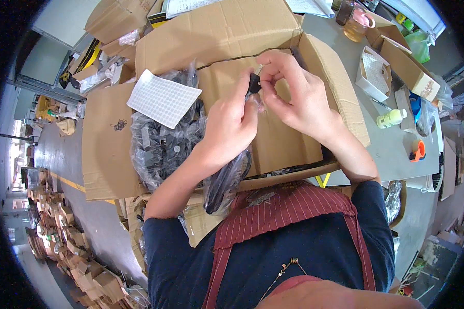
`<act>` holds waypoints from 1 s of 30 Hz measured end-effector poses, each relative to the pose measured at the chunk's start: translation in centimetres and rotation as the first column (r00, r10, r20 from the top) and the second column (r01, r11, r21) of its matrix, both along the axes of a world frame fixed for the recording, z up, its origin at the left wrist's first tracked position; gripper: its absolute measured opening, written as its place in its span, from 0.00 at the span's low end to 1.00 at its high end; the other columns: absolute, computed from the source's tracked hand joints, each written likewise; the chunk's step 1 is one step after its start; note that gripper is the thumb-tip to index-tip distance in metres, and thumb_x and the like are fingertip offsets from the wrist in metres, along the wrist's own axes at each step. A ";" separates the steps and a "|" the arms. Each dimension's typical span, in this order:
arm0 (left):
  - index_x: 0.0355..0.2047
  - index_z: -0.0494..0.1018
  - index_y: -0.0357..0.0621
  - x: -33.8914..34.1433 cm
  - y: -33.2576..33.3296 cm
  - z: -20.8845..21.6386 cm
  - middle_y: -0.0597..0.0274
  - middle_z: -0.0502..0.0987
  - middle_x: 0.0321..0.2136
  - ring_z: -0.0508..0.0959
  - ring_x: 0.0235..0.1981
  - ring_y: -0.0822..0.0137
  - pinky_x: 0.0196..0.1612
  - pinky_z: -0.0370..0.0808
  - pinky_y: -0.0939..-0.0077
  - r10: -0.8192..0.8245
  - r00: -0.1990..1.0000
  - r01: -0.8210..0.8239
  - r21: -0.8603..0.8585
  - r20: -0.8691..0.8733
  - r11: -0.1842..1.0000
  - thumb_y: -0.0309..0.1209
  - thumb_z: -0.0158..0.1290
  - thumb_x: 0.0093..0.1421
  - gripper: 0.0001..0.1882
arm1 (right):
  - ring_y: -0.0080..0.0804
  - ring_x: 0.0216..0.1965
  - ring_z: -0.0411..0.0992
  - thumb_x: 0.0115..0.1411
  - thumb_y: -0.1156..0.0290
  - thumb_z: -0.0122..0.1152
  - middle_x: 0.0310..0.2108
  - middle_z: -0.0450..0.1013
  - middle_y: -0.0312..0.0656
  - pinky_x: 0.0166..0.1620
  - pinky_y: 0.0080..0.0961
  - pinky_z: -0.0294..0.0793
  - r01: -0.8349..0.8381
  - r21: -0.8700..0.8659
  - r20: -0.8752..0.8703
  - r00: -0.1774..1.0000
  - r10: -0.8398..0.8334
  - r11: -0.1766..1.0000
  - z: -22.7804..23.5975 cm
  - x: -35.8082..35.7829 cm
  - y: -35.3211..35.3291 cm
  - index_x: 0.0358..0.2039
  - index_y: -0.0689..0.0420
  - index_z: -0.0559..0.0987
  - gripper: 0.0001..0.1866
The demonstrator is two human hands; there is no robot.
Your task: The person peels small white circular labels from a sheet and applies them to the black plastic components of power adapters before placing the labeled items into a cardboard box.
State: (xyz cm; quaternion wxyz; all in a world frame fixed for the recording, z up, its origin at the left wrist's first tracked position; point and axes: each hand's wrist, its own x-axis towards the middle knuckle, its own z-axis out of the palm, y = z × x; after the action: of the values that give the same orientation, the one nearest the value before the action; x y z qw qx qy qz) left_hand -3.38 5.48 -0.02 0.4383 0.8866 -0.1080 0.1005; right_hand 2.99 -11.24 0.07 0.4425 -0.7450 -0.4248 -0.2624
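Note:
Over an open cardboard box (pixel 335 77), my left hand (pixel 229 126) holds a small black block-like piece (pixel 254 83) between thumb and fingers. Below that hand hangs a clear plastic bag with a coiled black cable (pixel 222 181) inside; the black piece seems to belong to it. My right hand (pixel 296 95) is closed in a pinch right beside the black piece. Whatever its fingertips hold is too small to make out. To the left, a white sheet of small round stickers (pixel 162 99) lies on a heap of plastic-bagged black items (pixel 165 152).
A flat cardboard sheet (pixel 288 139) covers the box's inside. At the right, the grey table (pixel 345 41) bears a small white box (pixel 372 74), a yellow-green bottle (pixel 392 118), an orange tape roll (pixel 417 150) and a drink jug (pixel 357 28). Many cartons (pixel 75 247) are piled on the floor at left.

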 end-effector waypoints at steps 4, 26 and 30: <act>0.63 0.58 0.34 0.0 0.0 0.2 0.46 0.80 0.26 0.81 0.26 0.44 0.32 0.76 0.55 0.000 1.000 -0.001 0.031 0.028 1.000 0.23 0.46 0.62 0.28 | 0.33 0.28 0.76 0.49 0.81 0.63 0.27 0.72 0.36 0.30 0.28 0.76 0.014 -0.031 0.017 1.000 -0.013 0.999 0.1 0.0 0.0 0.52 0.57 0.70 0.27; 0.61 0.62 0.37 -0.1 0.2 -0.9 0.49 0.80 0.26 0.83 0.29 0.52 0.35 0.77 0.62 -0.050 0.995 0.040 -0.115 -0.084 0.993 0.24 0.47 0.64 0.24 | 0.40 0.24 0.77 0.53 0.66 0.68 0.20 0.74 0.40 0.25 0.34 0.74 0.239 -0.277 -0.107 0.955 -0.277 0.931 1.0 0.0 -1.1 0.31 0.54 0.75 0.11; 0.61 0.63 0.37 -0.3 -0.2 -0.8 0.52 0.79 0.26 0.82 0.29 0.57 0.36 0.77 0.67 -0.128 0.983 0.104 -0.175 -0.134 0.979 0.25 0.47 0.65 0.23 | 0.36 0.18 0.73 0.57 0.63 0.67 0.15 0.71 0.41 0.23 0.32 0.70 0.243 -0.137 -0.207 0.941 -0.268 0.960 0.5 1.9 -1.7 0.30 0.56 0.76 0.11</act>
State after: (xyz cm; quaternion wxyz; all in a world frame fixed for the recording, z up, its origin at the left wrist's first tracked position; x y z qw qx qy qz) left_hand -3.63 5.32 -0.77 0.5231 0.8437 -0.1188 0.0189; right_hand 4.92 -12.97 0.53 0.4079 -0.8418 -0.2856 -0.2085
